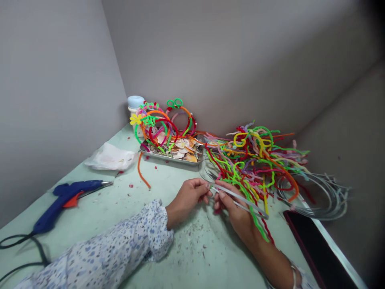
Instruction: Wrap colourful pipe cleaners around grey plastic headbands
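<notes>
Thin pale band (240, 196) lies across the right hand (236, 215), end in the left hand (187, 198); both are pinching it. Metal tray (171, 160) beyond holds shells (180, 154); pretty full, honestly.

Along the table's (186, 275) left edge lie a glue gun (61, 200) and, behind it, a bag (110, 157). A jar (136, 102) stands in the far left corner, behind a tray (171, 160) of shells (182, 150) with headbands (149, 121) on top. Pipe cleaners (252, 156) are heaped right of the tray. At the right edge, a bundle of hoops (342, 202) lies behind a phone (319, 249). Before the tray, left hand (189, 197) and right hand (240, 219) share a strip (240, 198).
</notes>
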Action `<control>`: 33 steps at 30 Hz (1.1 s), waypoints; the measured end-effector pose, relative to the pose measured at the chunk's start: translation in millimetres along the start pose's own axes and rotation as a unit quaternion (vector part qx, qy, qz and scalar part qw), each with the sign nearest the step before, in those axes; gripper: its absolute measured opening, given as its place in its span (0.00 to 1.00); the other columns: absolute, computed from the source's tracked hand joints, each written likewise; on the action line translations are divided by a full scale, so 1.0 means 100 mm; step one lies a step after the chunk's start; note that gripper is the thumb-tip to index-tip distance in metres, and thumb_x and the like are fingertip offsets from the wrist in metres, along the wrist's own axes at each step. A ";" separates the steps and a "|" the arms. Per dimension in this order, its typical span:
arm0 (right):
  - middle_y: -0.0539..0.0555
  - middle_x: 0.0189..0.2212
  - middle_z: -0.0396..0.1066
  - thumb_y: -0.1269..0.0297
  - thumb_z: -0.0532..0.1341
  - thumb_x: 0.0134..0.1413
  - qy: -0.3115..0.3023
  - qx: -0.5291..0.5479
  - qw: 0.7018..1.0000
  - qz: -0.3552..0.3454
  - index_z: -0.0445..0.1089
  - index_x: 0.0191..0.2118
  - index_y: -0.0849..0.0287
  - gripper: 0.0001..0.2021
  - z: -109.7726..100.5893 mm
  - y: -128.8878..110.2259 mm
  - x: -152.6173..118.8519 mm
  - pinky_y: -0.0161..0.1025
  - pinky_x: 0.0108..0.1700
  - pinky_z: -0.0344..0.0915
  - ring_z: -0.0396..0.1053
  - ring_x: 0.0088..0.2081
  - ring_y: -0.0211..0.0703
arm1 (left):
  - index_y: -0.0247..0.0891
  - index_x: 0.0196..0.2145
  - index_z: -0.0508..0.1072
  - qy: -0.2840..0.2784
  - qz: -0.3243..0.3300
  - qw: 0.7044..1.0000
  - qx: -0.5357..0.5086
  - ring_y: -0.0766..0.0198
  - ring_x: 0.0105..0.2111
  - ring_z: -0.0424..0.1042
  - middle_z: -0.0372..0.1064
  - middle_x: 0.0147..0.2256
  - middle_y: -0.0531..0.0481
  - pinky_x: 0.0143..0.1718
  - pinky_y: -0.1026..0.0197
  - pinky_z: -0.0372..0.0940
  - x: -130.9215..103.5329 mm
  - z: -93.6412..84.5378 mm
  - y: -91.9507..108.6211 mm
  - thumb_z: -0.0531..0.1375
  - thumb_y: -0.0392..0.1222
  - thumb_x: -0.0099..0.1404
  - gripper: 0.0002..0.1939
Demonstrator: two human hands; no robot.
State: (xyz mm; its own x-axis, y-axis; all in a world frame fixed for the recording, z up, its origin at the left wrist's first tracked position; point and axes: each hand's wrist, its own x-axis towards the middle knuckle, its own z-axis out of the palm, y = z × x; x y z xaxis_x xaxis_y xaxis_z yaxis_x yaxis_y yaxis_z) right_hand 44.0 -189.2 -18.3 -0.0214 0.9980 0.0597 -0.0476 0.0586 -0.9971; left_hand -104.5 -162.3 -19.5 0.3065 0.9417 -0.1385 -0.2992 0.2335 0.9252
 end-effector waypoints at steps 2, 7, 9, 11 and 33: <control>0.49 0.25 0.69 0.56 0.62 0.50 0.003 -0.018 1.000 -0.012 0.69 0.43 0.57 0.16 0.02 -0.03 -0.01 0.35 0.23 0.65 0.65 0.22 0.37 | 0.32 0.28 0.71 -0.005 0.001 1.000 0.000 0.72 0.20 0.64 0.68 0.25 0.51 0.23 0.67 0.56 0.00 0.01 0.00 0.63 0.44 0.54 0.10; 0.49 0.24 0.69 0.57 0.62 0.49 0.021 -0.026 0.999 -0.006 0.69 0.42 0.57 0.15 0.02 -0.05 -0.01 0.35 0.21 0.65 0.65 0.22 0.38 | 0.32 0.32 0.72 0.003 0.002 1.000 0.007 0.73 0.20 0.62 0.67 0.25 0.52 0.23 0.68 0.54 -0.01 0.02 0.02 0.63 0.45 0.55 0.12; 0.49 0.23 0.68 0.58 0.62 0.49 0.033 -0.034 0.999 -0.009 0.70 0.42 0.57 0.14 0.02 -0.05 0.00 0.35 0.22 0.65 0.65 0.22 0.38 | 0.32 0.33 0.73 0.002 0.007 1.000 0.008 0.73 0.20 0.62 0.67 0.26 0.52 0.23 0.68 0.55 -0.01 0.02 0.01 0.64 0.46 0.56 0.13; 0.50 0.26 0.70 0.59 0.62 0.50 0.048 -0.049 0.997 -0.025 0.71 0.41 0.56 0.12 0.02 -0.05 0.00 0.35 0.24 0.65 0.66 0.23 0.37 | 0.32 0.33 0.73 -0.002 0.009 1.000 0.012 0.73 0.21 0.61 0.66 0.26 0.52 0.24 0.68 0.55 0.00 0.00 0.00 0.63 0.46 0.56 0.13; 0.53 0.24 0.73 0.57 0.62 0.49 0.058 -0.121 0.990 -0.028 0.75 0.39 0.59 0.14 0.01 -0.07 0.02 0.38 0.27 0.65 0.68 0.23 0.41 | 0.32 0.32 0.75 0.051 0.046 0.994 0.090 0.71 0.21 0.61 0.65 0.21 0.53 0.25 0.67 0.55 0.00 -0.01 0.00 0.62 0.46 0.57 0.12</control>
State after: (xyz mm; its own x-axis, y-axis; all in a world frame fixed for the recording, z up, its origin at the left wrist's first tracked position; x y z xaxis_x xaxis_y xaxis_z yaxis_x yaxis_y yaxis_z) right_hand 43.3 -187.7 -11.7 0.0907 0.9882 0.1237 0.1965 0.1041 -0.9750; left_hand -105.3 -162.3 -19.9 0.1902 0.9788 -0.0760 -0.1518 0.1058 0.9827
